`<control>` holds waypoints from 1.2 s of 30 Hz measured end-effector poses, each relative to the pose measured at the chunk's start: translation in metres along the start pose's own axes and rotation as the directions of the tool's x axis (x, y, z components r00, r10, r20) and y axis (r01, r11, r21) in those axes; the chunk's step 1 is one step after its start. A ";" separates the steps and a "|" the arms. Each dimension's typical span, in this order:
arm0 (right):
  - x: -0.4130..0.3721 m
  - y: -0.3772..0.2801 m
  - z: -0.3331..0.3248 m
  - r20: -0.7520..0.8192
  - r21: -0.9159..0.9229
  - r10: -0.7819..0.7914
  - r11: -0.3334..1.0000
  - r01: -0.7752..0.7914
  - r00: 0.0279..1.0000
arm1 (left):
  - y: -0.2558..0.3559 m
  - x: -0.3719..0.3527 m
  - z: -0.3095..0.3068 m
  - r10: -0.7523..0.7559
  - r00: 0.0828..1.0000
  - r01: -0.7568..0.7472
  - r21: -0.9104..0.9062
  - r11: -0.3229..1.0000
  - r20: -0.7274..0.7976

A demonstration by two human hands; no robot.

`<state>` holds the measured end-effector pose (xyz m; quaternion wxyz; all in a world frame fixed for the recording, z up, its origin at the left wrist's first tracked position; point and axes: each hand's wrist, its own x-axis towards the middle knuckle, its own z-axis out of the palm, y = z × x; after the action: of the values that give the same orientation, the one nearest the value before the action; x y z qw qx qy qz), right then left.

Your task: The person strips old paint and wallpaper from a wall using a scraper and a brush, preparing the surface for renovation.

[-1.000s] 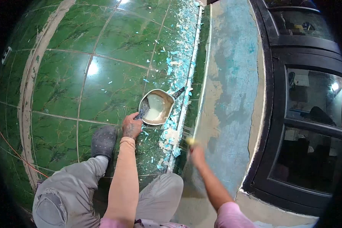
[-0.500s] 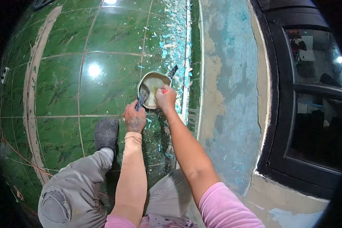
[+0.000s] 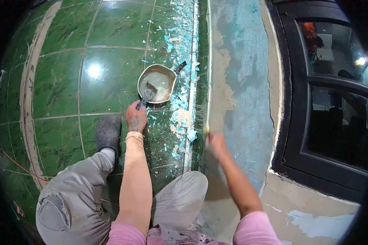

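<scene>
My left hand (image 3: 135, 118) grips the worn dark handle of a scraper (image 3: 144, 99), its blade inside the pale saucepan (image 3: 164, 85). The pan stands on the green tiled floor with whitish liquid in it, its short black handle pointing to the upper right. Over by the peeled wall (image 3: 249, 102), my right hand (image 3: 216, 144) is closed around a small brush (image 3: 207, 129) with pale yellow bristles and a bit of red on its handle. Motion blurs this hand and the brush, whose bristles overlap the foot of the wall in this view.
White and turquoise paint flakes (image 3: 182, 104) litter the floor along the wall. A black-framed window (image 3: 294, 106) is set in the wall at right. My foot in a grey clog (image 3: 108, 134) rests left of my left hand. An orange cord (image 3: 20, 163) lies at far left.
My right hand has left the pan with the brush and moved right and down to the wall. The scraper has tilted toward the middle of the pan. The whole view has shifted slightly.
</scene>
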<state>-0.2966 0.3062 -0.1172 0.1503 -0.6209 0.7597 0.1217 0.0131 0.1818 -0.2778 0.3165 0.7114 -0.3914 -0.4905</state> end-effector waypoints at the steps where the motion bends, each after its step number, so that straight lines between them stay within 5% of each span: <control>1: -0.039 -0.004 0.014 0.244 -0.115 0.041 0.993 -0.013 0.969 | 0.020 -0.003 -0.013 -0.043 0.999 0.043 0.005 0.999 0.033; 3: -0.096 -0.011 0.022 0.327 0.011 0.115 0.992 -0.126 0.938 | 0.020 -0.001 -0.018 0.043 0.998 -0.046 0.085 0.995 0.045; 6: -0.059 0.012 0.031 0.334 -0.036 0.019 0.999 -0.007 0.943 | 0.035 -0.007 -0.029 -0.089 0.983 0.121 -0.196 0.973 0.162; 8: 0.005 -0.021 -0.031 0.119 -0.015 0.079 0.997 -0.078 0.990 | 0.046 -0.013 -0.028 -0.104 0.985 0.132 -0.217 0.967 0.138; 9: 0.033 -0.027 -0.055 -0.011 0.190 0.136 0.973 -0.132 0.991 | 0.046 -0.015 -0.025 -0.109 0.986 0.136 -0.234 0.963 0.128; 12: 0.044 -0.014 -0.039 -0.288 0.135 0.007 0.990 0.033 0.958 | 0.050 -0.024 -0.021 -0.125 0.980 0.158 -0.221 0.962 0.158; 14: -0.023 -0.001 0.007 -0.101 0.053 0.031 0.998 -0.026 0.994 | 0.046 -0.025 -0.019 -0.137 0.973 0.170 -0.172 0.970 0.187; 15: -0.068 0.005 0.029 -0.208 0.133 -0.057 0.987 0.086 0.976 | 0.046 -0.025 -0.019 -0.131 0.970 0.164 -0.156 0.974 0.205; 16: -0.118 0.013 0.051 -0.148 0.078 -0.022 0.996 0.034 0.989 | 0.045 -0.024 -0.019 -0.121 0.972 0.156 -0.172 0.973 0.201; 18: -0.176 0.002 0.041 0.067 0.326 0.238 0.913 -0.247 0.969 | 0.040 -0.024 -0.018 -0.104 0.974 0.145 -0.200 0.969 0.201; 20: -0.203 0.013 0.055 0.420 0.202 0.179 0.937 -0.284 0.890 | 0.043 -0.024 -0.019 -0.113 0.966 0.157 -0.178 0.971 0.234; 23: -0.201 0.023 0.068 0.435 0.173 0.190 0.941 -0.289 0.880 | 0.032 -0.015 -0.015 -0.132 0.968 0.178 -0.214 0.960 0.215; 26: -0.119 0.007 0.041 0.150 0.217 0.118 0.965 -0.149 0.982 | 0.036 -0.017 -0.018 -0.087 0.966 0.143 -0.223 0.964 0.242; 29: -0.039 -0.013 -0.001 -0.109 0.423 0.188 0.897 -0.125 0.976 | 0.030 -0.021 -0.018 -0.126 0.966 0.194 -0.310 0.931 0.224; 32: -0.066 -0.012 0.034 0.024 0.241 0.116 0.963 -0.118 0.993 | 0.036 -0.021 -0.027 -0.147 0.969 0.209 -0.337 0.918 0.201; 34: -0.119 0.008 0.084 0.349 0.091 0.065 0.991 -0.103 0.935 | 0.039 -0.020 -0.032 -0.136 0.969 0.198 -0.326 0.924 0.206; 36: -0.118 0.006 0.085 0.350 0.168 0.075 0.976 -0.141 0.934 | 0.052 -0.022 -0.038 -0.138 0.965 0.195 -0.259 0.946 0.223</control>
<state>-0.2744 0.4461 -0.1515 0.3315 -0.5303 0.7631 0.1626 0.0312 0.1779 -0.2128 0.3293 0.6368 -0.2870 -0.6354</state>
